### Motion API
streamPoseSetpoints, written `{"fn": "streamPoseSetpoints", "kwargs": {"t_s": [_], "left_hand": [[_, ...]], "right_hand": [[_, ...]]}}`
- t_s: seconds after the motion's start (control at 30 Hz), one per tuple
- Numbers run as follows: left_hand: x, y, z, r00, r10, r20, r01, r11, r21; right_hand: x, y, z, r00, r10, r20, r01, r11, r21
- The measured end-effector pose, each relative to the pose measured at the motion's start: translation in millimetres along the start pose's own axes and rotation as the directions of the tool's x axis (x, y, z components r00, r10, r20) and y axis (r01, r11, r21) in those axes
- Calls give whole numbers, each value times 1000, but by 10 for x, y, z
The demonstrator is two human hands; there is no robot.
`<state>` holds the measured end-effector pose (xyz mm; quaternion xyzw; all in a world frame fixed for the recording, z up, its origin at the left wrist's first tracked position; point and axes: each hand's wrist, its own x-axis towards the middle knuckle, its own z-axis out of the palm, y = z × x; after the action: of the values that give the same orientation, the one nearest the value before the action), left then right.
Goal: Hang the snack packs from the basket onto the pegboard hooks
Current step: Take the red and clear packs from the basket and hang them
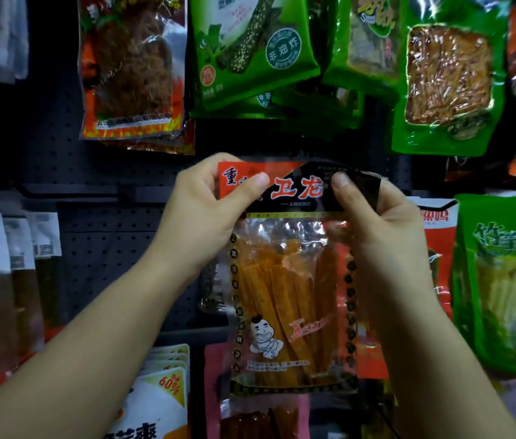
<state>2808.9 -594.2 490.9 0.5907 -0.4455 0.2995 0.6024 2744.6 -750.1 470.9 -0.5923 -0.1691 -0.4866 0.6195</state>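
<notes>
Both forearms reach up. Left hand (199, 210) and right hand (380, 223) pinch the header corners of a snack pack (291, 280), held against the pegboard (98, 242) below green packs (250, 49). Light, crinkly, slippery film; grip header.

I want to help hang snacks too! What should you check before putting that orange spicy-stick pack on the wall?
1. Left hand pinches the pack's top corner: ok.
2. Right hand pinches the other top corner: ok.
3. Spicy-stick pack hangs upright, front facing out: ok.
4. Hang hole in the pack's header found: cannot tell, not visible.
5. Free hook on the pegboard behind the pack: cannot tell, the pack hides it.
6. Green packs above are apart from it: ok.
</notes>
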Motion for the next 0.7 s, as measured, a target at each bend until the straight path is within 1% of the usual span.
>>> {"fn": "streamPoseSetpoints", "kwargs": {"t_s": [0.17,0.37,0.47,0.57,0.7], "left_hand": [[91,105,31,999,18,-36,-19,999,-27],[227,173,80,995,-8,-102,3,999,-41],[264,199,104,994,-13,-109,11,1000,-21],[296,198,103,992,-21,-125,18,1000,-20],[316,111,82,993,-53,-108,50,998,-33]], "right_hand": [[46,-164,14,999,-32,-11,32,999,-8],[192,-266,51,1000,-12,-5,11,999,-33],[258,-271,56,1000,-10,-11,9,998,-67],[299,-265,69,1000,1,-7,-2,998,-56],[305,-234,90,1000,6,7,-5,996,-88]]}}
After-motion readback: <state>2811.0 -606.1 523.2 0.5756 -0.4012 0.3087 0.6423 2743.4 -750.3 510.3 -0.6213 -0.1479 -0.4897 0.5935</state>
